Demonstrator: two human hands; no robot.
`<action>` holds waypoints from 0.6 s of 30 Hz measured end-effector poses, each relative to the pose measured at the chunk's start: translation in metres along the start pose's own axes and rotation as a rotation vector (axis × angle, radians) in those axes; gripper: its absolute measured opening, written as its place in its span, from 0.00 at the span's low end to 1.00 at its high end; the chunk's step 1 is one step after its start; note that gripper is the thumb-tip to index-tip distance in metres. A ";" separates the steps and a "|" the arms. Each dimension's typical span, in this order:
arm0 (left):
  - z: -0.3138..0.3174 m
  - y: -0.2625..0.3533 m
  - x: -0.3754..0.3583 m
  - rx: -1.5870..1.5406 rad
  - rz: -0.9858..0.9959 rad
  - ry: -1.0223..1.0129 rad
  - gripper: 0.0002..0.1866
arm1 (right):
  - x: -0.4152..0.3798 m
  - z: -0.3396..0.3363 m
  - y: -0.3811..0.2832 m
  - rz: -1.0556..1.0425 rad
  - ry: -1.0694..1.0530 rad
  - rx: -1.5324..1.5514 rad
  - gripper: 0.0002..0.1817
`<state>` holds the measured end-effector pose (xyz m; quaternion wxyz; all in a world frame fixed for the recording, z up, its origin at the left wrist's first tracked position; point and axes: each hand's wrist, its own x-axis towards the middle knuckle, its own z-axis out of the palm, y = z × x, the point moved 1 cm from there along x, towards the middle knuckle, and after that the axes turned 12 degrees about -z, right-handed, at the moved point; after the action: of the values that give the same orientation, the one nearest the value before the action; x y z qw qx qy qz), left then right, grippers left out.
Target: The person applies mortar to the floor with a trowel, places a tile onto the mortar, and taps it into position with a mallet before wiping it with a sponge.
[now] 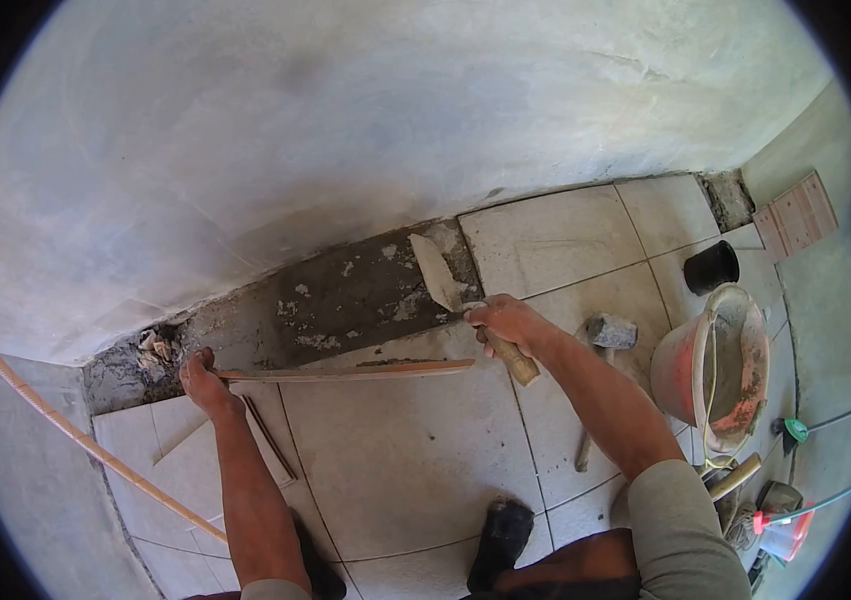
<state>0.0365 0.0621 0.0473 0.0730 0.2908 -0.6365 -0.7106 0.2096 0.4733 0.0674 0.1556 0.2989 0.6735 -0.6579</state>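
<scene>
One trowel (433, 275), tapering blade crusted pale with dry mortar, rounded wooden handle, located above the right end of the mortar bed; right hand (507, 322), fingers wrapped around the handle close to the blade. One wooden strip (365, 373), long, thin, reddish brown, straight-edged; left hand (207, 382), fingers closed on its left end, exact grip partly hidden, the right end unsupported by either hand and pointing toward the trowel handle. One mortar bed (335, 290), dark grey, damp-looking, flecked with pale crumbs, a long trough between the plastered wall (395, 110) and the laid floor tiles (405, 450); broken rubble (157, 350) at its left end. Tiles cream, smooth, square-cornered, with dark joints and dusty smears; a sharp tile edge bounds the bed at right, another along its near side. One hammer (612, 331), blocky grey head, its handle partly covered by the right forearm. One bucket (678, 370), round, red-orange, scuffed, grey matter inside, well right of the trowel. One black cup (711, 268), on its side, near the bucket's far rim. One pinkish-brown board (796, 216), flat, streaked, at the far right wall. Room for moving: broad tile between strip and dark footwear (500, 545), narrower between right forearm and bucket
</scene>
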 end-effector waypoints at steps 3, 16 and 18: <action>-0.003 -0.003 0.002 0.004 0.000 0.000 0.14 | -0.013 -0.002 0.007 0.015 0.024 0.055 0.14; -0.009 -0.007 0.011 0.032 0.026 -0.050 0.14 | 0.005 -0.001 0.005 -0.177 0.034 -0.142 0.16; -0.007 -0.007 0.010 0.004 0.022 -0.038 0.14 | 0.015 0.001 -0.006 -0.164 0.018 -0.205 0.17</action>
<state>0.0331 0.0527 0.0374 0.0683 0.2704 -0.6423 -0.7140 0.1943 0.4755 0.0628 0.1251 0.2311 0.7608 -0.5934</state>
